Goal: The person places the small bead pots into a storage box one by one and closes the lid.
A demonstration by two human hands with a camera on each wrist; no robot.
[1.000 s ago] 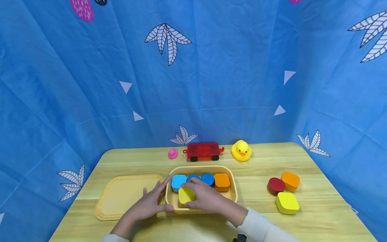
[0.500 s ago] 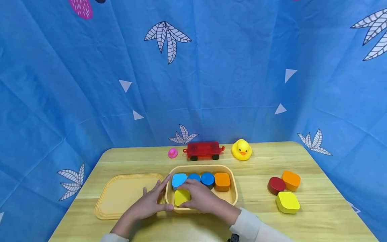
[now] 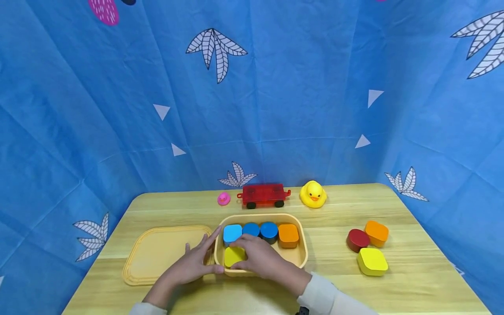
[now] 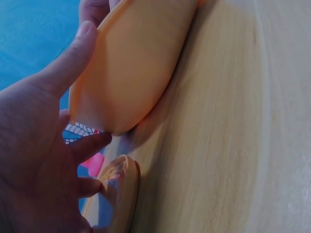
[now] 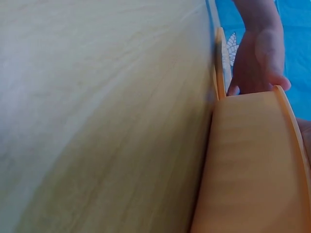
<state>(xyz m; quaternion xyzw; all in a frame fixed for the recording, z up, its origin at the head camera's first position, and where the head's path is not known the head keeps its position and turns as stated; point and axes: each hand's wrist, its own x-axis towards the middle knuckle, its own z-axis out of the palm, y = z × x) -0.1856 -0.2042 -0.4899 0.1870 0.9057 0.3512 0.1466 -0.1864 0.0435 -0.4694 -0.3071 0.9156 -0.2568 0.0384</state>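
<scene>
The right hand (image 3: 261, 258) is pinching a yellow block (image 3: 233, 257), thumb on its near side and fingers curling over its far side, inside the near left part of a tan container (image 3: 294, 256). The left hand (image 3: 193, 264) is spreading its fingers nearly straight, thumb and forefinger bracing the container's near left corner.

The block is looking smooth, stiff and probably light; its flat opposite sides are likely offering the best hold. The container is seeming thin-walled and rigid, its rim suiting a steadying touch.

Along the container's far side, a light blue block (image 3: 232, 232), two round blue blocks (image 3: 269, 230) and an orange block (image 3: 288, 234) are standing in a row. A tan lid (image 3: 167, 253) is lying to the left; a dark red round block (image 3: 358, 240), a second orange block (image 3: 376, 233) and a second yellow block (image 3: 372, 261) are clustering on the right of the table (image 3: 413, 284). Farther off, a pink duck (image 3: 224, 199), a red wagon (image 3: 263, 195) and a yellow duck (image 3: 313, 194) are lining up before a patterned blue cloth (image 3: 315, 87). No brand, label or writing is showing legibly.
</scene>
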